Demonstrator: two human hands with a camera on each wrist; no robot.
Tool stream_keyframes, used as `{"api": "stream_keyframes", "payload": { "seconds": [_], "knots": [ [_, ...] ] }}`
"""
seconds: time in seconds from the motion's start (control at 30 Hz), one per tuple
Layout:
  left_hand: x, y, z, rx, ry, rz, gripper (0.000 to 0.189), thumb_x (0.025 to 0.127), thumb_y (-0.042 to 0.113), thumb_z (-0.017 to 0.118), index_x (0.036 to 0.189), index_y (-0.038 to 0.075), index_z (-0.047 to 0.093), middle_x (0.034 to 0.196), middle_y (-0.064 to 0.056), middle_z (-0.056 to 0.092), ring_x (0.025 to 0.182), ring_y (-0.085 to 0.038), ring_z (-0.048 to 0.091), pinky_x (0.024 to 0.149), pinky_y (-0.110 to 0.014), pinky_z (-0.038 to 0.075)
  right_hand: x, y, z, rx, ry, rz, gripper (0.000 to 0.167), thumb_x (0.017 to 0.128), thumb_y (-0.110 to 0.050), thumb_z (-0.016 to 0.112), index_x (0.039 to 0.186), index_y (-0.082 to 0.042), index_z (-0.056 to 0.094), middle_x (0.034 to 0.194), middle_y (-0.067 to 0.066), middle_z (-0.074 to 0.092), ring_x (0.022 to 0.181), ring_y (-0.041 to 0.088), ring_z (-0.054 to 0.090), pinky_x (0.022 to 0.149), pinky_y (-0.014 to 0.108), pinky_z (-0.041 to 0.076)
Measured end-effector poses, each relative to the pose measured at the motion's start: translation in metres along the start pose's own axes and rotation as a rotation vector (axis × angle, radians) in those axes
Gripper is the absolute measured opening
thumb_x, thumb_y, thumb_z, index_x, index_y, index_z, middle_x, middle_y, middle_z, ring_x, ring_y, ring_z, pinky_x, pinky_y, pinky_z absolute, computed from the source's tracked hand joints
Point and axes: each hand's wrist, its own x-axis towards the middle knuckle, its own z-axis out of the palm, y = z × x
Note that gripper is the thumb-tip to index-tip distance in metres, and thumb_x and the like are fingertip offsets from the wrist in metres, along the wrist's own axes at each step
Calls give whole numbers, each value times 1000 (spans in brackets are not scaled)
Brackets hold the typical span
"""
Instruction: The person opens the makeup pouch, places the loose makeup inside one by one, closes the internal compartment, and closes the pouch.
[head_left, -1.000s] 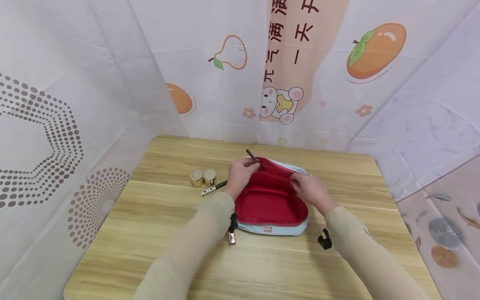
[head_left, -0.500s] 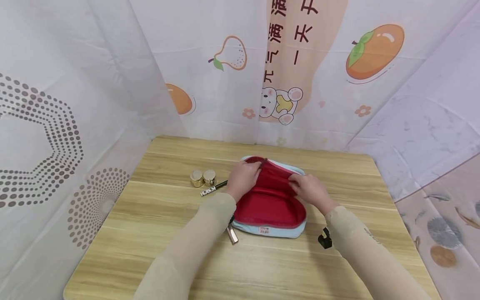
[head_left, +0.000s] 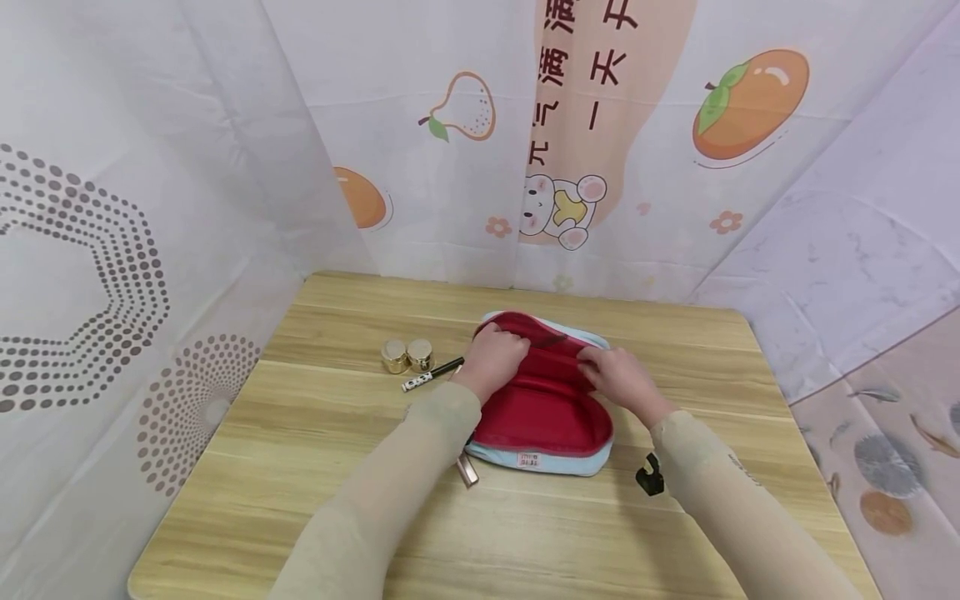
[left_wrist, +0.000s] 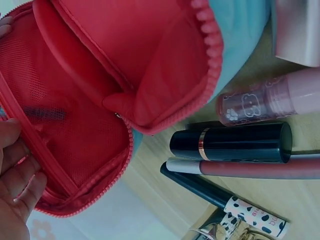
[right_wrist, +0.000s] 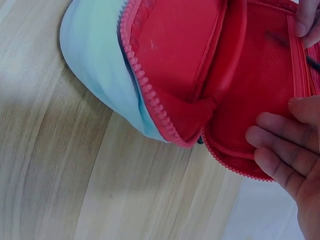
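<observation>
A pale blue pouch [head_left: 562,461] with red lining lies unzipped on the table. Inside its raised lid is a red mesh pocket [left_wrist: 75,150]. My left hand [head_left: 493,357] reaches over the pouch's left side, its thumb and fingers pinching the pocket's upper band. On the right, my right hand [head_left: 618,377] holds the same band between thumb and index finger, while its other fingers lie before the mesh [right_wrist: 267,75]. A slim dark pencil-like stick [left_wrist: 45,114] shows through the mesh. One end [right_wrist: 313,63] of the stick shows past the band, close to the left fingertips.
Two gold-lidded jars [head_left: 408,356] and a spotted black pen [head_left: 432,376] lie left of the pouch. Beside it in the left wrist view are a black lipstick [left_wrist: 245,142], a clear pink tube [left_wrist: 255,107] and a long pink tube [left_wrist: 260,168]. A curtain hangs behind the table [head_left: 585,533].
My left hand has moved slightly right and down. The dark stick, earlier upright in its fingers above the lid, now lies inside the mesh pocket. The right hand has stayed almost still.
</observation>
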Motion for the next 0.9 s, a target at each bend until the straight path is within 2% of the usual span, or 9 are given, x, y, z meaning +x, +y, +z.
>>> {"api": "stream_keyframes", "payload": {
  "seconds": [0.1,0.23,0.3,0.37,0.53,0.67,0.8,0.9],
  "knots": [
    [0,0,1,-7,-27,0,21,103,13,59,93,23,75,86,6,74,89,-12,70,89,-34,51,0,0,1,0,3,-4,6,93,-5,71,98,-4,72,84,8,73,73,25,68,69,46,57],
    [-1,-2,2,-40,-33,18,18,101,12,60,96,21,75,89,5,75,92,-15,70,89,-35,52,0,1,1,0,0,3,7,93,-5,71,100,-4,72,85,9,74,75,27,70,70,46,58],
    [-2,-5,3,-87,-30,25,17,100,10,60,99,20,75,91,4,75,92,-16,71,88,-35,55,0,1,1,-1,0,6,7,93,-4,71,100,-3,72,86,10,74,75,27,70,70,47,58],
    [-3,-8,4,-167,-24,20,19,101,10,59,105,18,75,96,3,76,93,-17,71,87,-35,57,0,1,1,-1,-1,15,7,94,-4,70,100,-2,71,86,11,74,74,27,70,69,46,58],
    [-14,-19,1,-443,15,-35,24,104,13,57,123,15,72,115,-2,75,104,-21,72,91,-37,59,0,1,0,-2,-13,33,8,94,-5,70,101,-2,72,87,11,74,73,26,69,69,45,58],
    [-24,-30,-4,-627,35,-102,26,104,14,59,125,10,73,120,-6,74,108,-22,71,95,-37,57,-1,0,-1,-4,-18,37,8,94,-5,70,102,-3,72,88,10,74,75,27,69,71,46,59],
    [-36,-45,-11,-794,-24,-218,26,103,19,61,124,10,74,118,-6,74,104,-19,69,93,-36,57,-1,0,-1,-5,-16,33,8,94,-5,70,101,-2,72,87,10,74,75,28,70,71,47,59],
    [-48,-60,-13,-921,-84,-286,23,102,20,62,116,8,77,106,-8,76,91,-17,68,83,-34,58,-1,1,-1,-3,-11,28,7,93,-4,70,101,-2,72,87,11,74,74,28,70,70,47,59]
  ]
}}
